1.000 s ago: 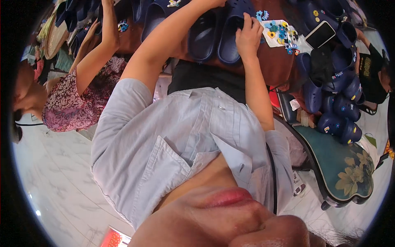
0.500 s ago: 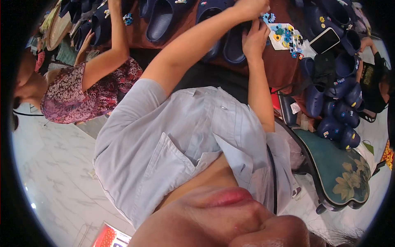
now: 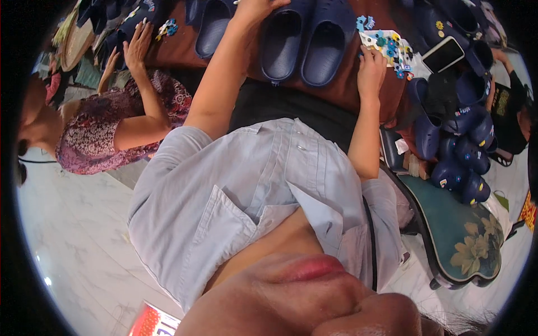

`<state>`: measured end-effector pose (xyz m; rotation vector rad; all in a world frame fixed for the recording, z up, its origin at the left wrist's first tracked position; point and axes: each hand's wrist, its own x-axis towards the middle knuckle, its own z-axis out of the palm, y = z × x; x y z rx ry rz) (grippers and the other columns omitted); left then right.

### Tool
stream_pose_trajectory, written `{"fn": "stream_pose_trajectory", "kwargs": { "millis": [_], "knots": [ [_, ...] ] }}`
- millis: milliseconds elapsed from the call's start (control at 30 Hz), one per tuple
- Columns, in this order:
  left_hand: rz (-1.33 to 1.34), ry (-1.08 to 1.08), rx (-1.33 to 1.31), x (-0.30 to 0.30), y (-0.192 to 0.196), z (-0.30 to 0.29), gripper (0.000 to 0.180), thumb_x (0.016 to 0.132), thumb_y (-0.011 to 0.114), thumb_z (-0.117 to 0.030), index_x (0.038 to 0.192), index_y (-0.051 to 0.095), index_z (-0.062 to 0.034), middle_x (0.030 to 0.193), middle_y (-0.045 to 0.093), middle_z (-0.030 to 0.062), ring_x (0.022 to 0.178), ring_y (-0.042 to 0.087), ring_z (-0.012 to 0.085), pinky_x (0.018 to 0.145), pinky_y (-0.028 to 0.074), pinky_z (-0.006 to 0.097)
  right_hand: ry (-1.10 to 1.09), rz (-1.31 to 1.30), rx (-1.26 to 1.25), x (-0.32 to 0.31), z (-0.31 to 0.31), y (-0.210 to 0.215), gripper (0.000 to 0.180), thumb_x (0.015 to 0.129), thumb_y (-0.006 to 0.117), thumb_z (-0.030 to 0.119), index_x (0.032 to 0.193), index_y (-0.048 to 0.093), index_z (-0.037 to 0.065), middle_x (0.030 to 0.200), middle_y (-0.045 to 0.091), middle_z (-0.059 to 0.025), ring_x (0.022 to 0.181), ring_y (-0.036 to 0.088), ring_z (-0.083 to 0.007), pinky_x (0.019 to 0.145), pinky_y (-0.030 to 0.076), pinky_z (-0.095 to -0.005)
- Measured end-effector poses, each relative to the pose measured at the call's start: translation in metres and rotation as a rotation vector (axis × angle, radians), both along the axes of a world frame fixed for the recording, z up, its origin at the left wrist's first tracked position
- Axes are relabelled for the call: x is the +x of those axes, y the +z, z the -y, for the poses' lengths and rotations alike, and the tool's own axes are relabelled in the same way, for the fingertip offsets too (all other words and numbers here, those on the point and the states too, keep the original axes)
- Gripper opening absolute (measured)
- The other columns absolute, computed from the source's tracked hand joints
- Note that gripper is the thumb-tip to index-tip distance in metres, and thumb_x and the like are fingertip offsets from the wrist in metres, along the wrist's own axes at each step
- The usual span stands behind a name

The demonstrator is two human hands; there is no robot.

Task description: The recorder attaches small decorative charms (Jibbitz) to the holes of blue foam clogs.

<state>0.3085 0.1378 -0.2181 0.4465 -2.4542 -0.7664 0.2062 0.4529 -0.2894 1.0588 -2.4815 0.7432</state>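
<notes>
Two navy clogs stand side by side on the brown-covered table, their heels toward me. My left hand is over the table at the upper edge of the view, between this pair and another navy clog to its left. Its thumb and fingers are spread apart, and part of the hand is cut off. Beside the right clog, my right hand has its fingers bent together at the near-left edge of a white sheet with colourful shoe charms on it. Whatever its fingertips hold is hidden.
A phone lies right of the charms. Decorated navy clogs are heaped at the right, by a green flowered stool. At the left, a co-worker's hand touches clogs near a small charm cluster.
My left hand has moved left, away from the clog pair. My right hand has gone from the right clog to the charm sheet. The pair now stands in full view.
</notes>
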Motion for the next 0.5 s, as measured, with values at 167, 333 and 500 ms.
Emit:
{"fn": "stream_pose_trajectory", "kwargs": {
  "millis": [167,333,500],
  "knots": [
    [0.015,-0.054,0.006,0.004,-0.031,0.020,0.021,0.086,0.070,-0.019,0.090,0.066,0.0004,0.081,0.068,0.0206,0.078,0.066,0.0379,0.069,0.050,0.044,0.015,0.007,0.011,-0.002,-0.001,0.003,0.020,0.084,0.065,0.005,0.104,0.068,0.006,0.101,0.061,-0.0122,0.098,0.056,-0.0325,0.087,0.046,-0.0423],
    [-0.005,-0.056,-0.078,0.003,-0.042,0.026,0.016,0.084,0.068,-0.015,0.085,0.064,0.0005,0.080,0.067,0.0219,0.078,0.066,0.0390,0.068,0.049,0.045,-0.057,0.007,-0.114,-0.014,-0.020,0.007,0.011,0.086,0.062,0.005,0.096,0.066,0.003,0.092,0.061,-0.0140,0.094,0.057,-0.0346,0.084,0.045,-0.0437],
    [0.035,0.029,-0.102,0.001,-0.042,0.026,0.009,0.080,0.066,-0.008,0.080,0.063,0.0002,0.075,0.066,0.0227,0.074,0.066,0.0402,0.066,0.050,0.045,-0.227,0.105,-0.159,-0.022,-0.039,0.009,0.015,0.087,0.062,0.007,0.101,0.066,0.002,0.097,0.065,-0.0160,0.093,0.059,-0.0350,0.084,0.045,-0.0430]
  ]
}}
